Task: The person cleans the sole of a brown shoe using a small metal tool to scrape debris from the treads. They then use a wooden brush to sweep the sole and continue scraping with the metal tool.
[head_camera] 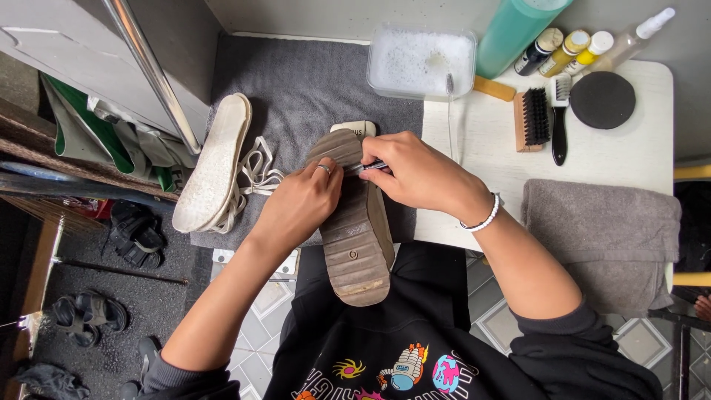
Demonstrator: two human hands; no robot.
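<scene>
1. Shoe (355,222) lies sole-up on our lap, against the tabletop (629,148) edge.
2. Our left hand (300,200) steadies it; right hand (418,174) fingers are clamped on a thin tool (368,167) at the toe tread.
3. Insole (215,163) and laces (255,174) lie left of the shoe; heel grooves look dirty, so cleaning seems early.

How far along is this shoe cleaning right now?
Done: insole and laces are out, lying on the grey mat. In hand: left hand steadies the upturned shoe while the right hand works a thin tool into the sole. Left: the sole looks dirty; the brush and soapy tub sit unused.
</scene>
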